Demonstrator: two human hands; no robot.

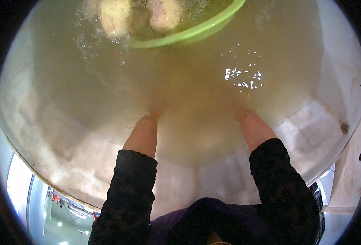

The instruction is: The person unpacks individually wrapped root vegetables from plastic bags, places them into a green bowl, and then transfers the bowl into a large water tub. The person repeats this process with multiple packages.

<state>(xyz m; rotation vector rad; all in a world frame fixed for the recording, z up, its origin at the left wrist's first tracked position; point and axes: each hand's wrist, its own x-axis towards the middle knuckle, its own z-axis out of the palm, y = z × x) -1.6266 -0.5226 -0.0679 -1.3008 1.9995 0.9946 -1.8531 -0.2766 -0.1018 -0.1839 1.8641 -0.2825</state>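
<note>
Both forearms reach down into cloudy brown water (192,77) in a large white tub (58,163). My left forearm (142,134) goes under left of the middle, and my right forearm (256,130) right of it. The murk hides both hands, so their fingers and anything in them cannot be seen. Beyond them, at the top, a light green plastic rim (197,33) curves through the water. Next to and inside this rim are two pale, lumpy pieces like peeled tubers: a yellowish one (115,17) and a pinkish-beige one (164,15).
The tub's curved wall rises on both sides and closest to my body. A dark spot (344,128) marks its right wall. Ripples and bubbles stir around the lumpy pieces. Beyond the lower left rim, a bright floor (64,222) shows.
</note>
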